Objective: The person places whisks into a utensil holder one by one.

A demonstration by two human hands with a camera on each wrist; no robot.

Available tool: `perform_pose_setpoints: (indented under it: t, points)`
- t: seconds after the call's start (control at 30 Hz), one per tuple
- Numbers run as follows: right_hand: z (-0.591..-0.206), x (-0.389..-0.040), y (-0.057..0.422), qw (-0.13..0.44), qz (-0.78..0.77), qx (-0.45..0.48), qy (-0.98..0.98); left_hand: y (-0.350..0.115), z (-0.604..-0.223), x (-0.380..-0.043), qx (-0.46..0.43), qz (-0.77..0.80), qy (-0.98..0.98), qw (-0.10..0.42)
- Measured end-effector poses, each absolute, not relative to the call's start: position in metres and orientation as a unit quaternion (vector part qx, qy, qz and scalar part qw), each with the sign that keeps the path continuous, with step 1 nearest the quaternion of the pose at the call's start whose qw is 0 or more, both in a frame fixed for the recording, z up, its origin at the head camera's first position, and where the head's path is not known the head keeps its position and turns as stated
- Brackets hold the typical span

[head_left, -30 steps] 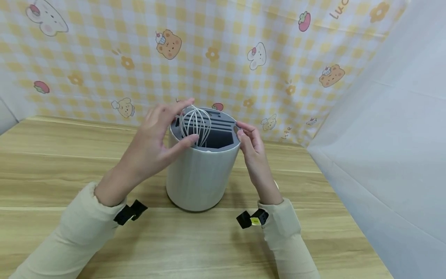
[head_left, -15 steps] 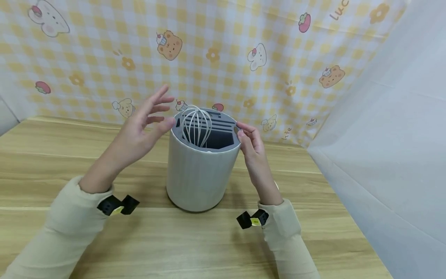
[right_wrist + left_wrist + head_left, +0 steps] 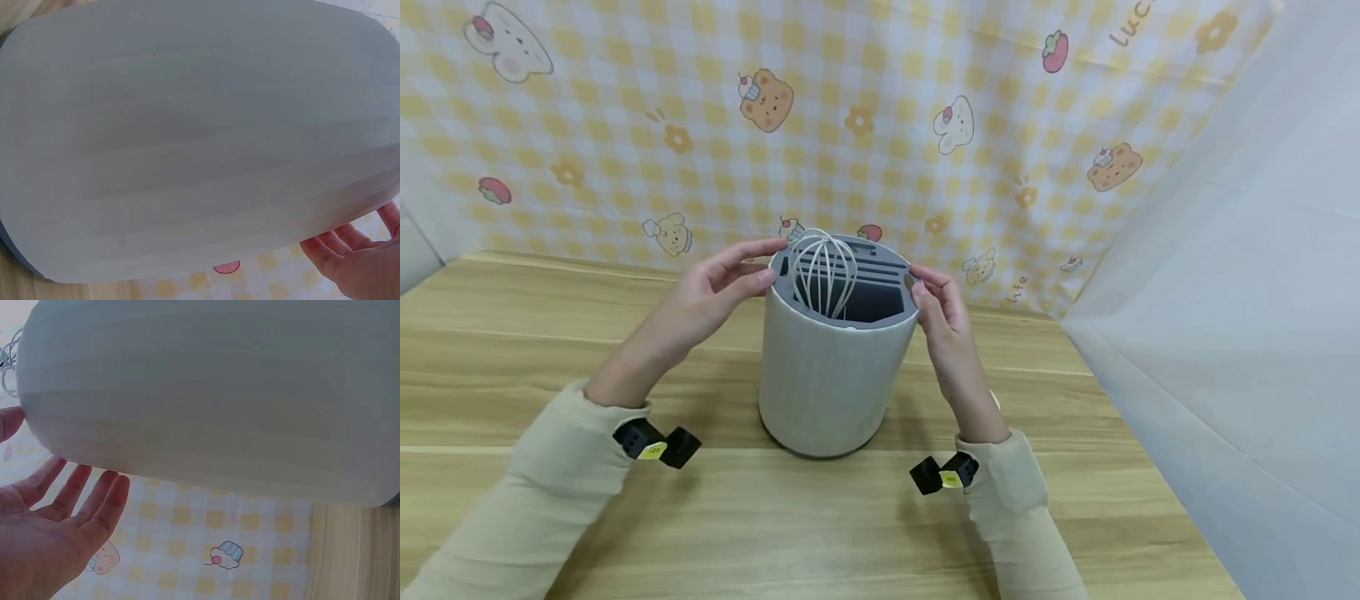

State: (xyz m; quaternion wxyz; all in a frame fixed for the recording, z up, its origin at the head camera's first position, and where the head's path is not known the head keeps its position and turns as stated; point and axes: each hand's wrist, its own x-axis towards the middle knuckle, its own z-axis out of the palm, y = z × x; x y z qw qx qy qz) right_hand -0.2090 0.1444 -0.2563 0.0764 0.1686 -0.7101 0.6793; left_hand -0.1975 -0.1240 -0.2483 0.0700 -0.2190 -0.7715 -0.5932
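Observation:
A cream, round knife-and-utensil holder [image 3: 827,383] with a grey slotted top [image 3: 887,321] stands upright on the table. In its large compartment, toward the left, is a whisk [image 3: 827,265] with its wire head up; its handle is hidden inside. My left hand [image 3: 703,292] touches the left of the rim, thumb at the front and fingers behind. The left wrist view shows those fingers [image 3: 103,503] nearly straight, their tips against the wall. At the right of the rim rests my right hand [image 3: 951,325], thumb near the edge and fingers [image 3: 328,244] along the side.
The wooden table [image 3: 820,533] extends around the holder. Close behind hangs a yellow checked cloth [image 3: 880,158] with cartoon prints. A white sheet [image 3: 1210,292] bounds the right side. Black wrist cameras [image 3: 658,442] sit on both sleeves.
My left hand has left the whisk, moved out to the left, and come down onto the holder's left rim. The right hand has stayed at the right rim.

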Motion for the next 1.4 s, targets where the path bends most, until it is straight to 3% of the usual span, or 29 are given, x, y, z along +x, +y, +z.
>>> perform_pose_setpoints:
  t: [0.47,0.83,1.23,1.4]
  points:
    - [-0.257,-0.211,0.148,0.080,0.676,0.187,-0.708,-0.123,-0.252,-0.196,-0.215,-0.582,-0.779,0.086]
    - [-0.253,-0.230,0.183,0.159,0.728,0.157,-0.648,-0.123,-0.253,-0.197,-0.210,-0.580,-0.781,0.092]
    - [-0.275,-0.258,0.241,0.126,0.766,0.008,-0.631,-0.122,-0.252,-0.199,-0.205,-0.570,-0.791,0.091]
    - [-0.292,-0.266,0.258,0.067,0.740,-0.047,-0.668,-0.122,-0.252,-0.199,-0.202,-0.568,-0.793,0.089]
